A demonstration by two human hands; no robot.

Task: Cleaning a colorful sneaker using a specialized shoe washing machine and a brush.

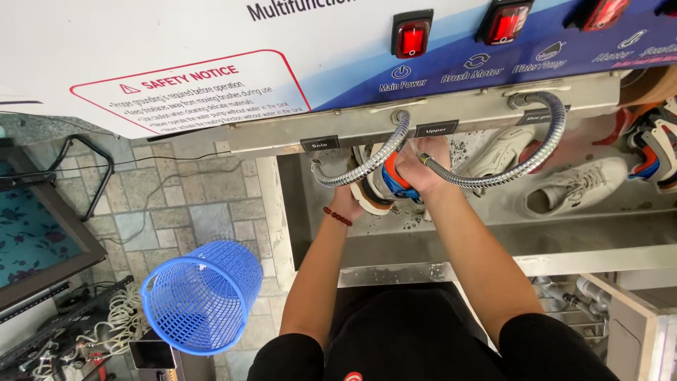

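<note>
Both my hands are in a steel wash trough (493, 236) under a white and blue machine panel (211, 56). My left hand (347, 200), with a red bead bracelet at the wrist, holds a sneaker (381, 185) with a tan sole and orange and blue trim. My right hand (423, 166) grips the end of a flexible metal hose (493, 178) against the same sneaker. A second metal hose (360, 168) curves across in front of my left hand. Most of the sneaker is hidden by my hands.
White sneakers (575, 187) lie in the trough to the right, with a red and black shoe (652, 152) at the far right. Three lit red rocker switches (412, 35) sit on the panel. A blue plastic basket (204, 296) stands on the tiled floor at left, near cables.
</note>
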